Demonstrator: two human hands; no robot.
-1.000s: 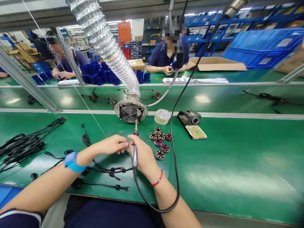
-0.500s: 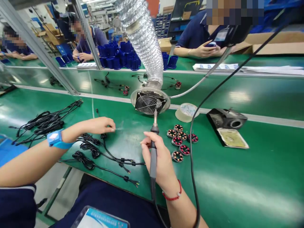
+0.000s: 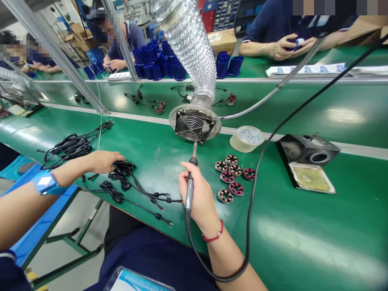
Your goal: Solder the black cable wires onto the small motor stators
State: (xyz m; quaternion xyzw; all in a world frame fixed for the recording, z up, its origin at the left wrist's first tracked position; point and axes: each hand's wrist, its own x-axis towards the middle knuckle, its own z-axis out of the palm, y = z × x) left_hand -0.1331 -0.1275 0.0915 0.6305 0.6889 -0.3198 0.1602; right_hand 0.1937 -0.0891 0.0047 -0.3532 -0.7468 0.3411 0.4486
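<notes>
My right hand [image 3: 198, 196] is closed around the handle of a soldering iron [image 3: 189, 190], whose tip points away from me toward the fan. On the left, my left hand [image 3: 104, 161] has its fingers bent over the top coil of the black cables [image 3: 124, 176]; the fingertips are partly hidden. Stripped wire ends [image 3: 163, 206] of these cables lie between my hands. Another coiled black cable [image 3: 112, 192] sits nearer the table edge. Just right of the iron are several small round motor stators [image 3: 233, 170] with copper or red windings.
A fume fan [image 3: 194, 126] on a foil duct [image 3: 194, 52] hangs in the middle. Behind the stators is a roll of clear tape [image 3: 247, 138]. A soldering stand [image 3: 315, 149] with a sponge tray is at right. More cables [image 3: 72, 145] lie far left. Co-workers sit opposite.
My left hand has moved left and down from near the right hand onto the coiled cables. The right hand keeps hold of the soldering iron. The head view has shifted.
</notes>
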